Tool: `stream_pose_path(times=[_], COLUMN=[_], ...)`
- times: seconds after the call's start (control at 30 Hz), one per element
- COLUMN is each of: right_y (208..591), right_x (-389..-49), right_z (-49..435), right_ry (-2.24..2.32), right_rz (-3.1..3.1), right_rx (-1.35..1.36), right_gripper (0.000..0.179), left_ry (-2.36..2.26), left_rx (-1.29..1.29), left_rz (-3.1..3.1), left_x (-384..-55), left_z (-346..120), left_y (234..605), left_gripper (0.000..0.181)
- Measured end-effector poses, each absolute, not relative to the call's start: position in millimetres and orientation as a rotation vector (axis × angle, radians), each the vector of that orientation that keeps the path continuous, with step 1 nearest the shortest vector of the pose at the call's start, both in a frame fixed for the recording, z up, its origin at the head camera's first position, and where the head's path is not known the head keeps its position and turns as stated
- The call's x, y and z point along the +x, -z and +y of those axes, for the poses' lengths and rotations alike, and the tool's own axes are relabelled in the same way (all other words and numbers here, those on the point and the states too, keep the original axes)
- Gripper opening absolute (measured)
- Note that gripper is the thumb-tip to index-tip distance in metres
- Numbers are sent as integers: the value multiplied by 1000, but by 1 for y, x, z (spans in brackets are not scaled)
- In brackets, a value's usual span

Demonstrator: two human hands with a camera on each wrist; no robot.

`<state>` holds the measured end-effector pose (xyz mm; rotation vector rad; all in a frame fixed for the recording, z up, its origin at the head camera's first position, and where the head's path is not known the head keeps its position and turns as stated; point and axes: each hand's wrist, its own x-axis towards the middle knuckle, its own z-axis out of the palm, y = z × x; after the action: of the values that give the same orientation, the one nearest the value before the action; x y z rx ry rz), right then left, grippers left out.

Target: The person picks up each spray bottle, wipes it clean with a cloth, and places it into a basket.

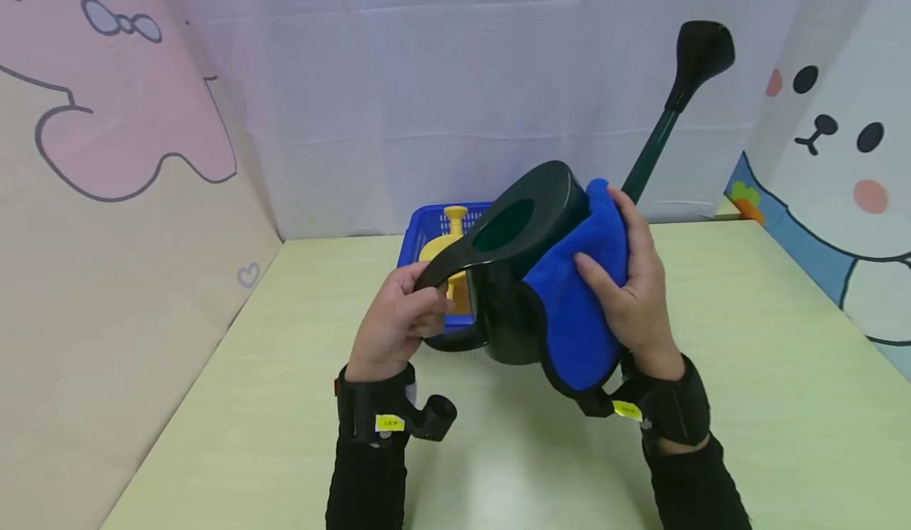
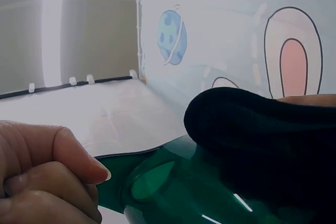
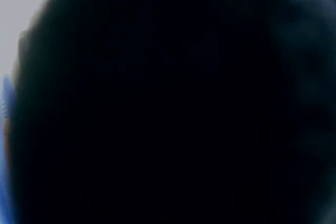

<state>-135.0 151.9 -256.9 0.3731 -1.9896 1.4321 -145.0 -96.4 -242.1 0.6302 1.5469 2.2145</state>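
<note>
A dark green watering can is held up above the table in the head view, its long spout reaching up to the right and ending in a black head. My left hand grips its looped handle, fingers curled round it. With my right hand I hold a blue cloth with dark edging against the can's side, thumb spread on the cloth's face. The left wrist view shows my curled left fingers beside the green can, partly covered by the cloth's dark edge. The right wrist view is nearly all black, blocked at close range.
Behind the can, a blue basket stands on the pale table with yellow items in it, partly hidden. A white curtain hangs at the back, and printed cartoon walls flank both sides.
</note>
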Motion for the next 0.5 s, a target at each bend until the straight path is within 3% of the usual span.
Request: stream_pose_path(times=[0.5], right_y=[273], right_x=[-124], right_z=[87], right_ry=[-937], right_rz=[-1744], right_rx=[199], right_gripper=[79], left_ry=[-2224], left_rx=[639], left_rz=[1580], left_x=[-146], left_z=[-87], left_y=[245], left_gripper=[14])
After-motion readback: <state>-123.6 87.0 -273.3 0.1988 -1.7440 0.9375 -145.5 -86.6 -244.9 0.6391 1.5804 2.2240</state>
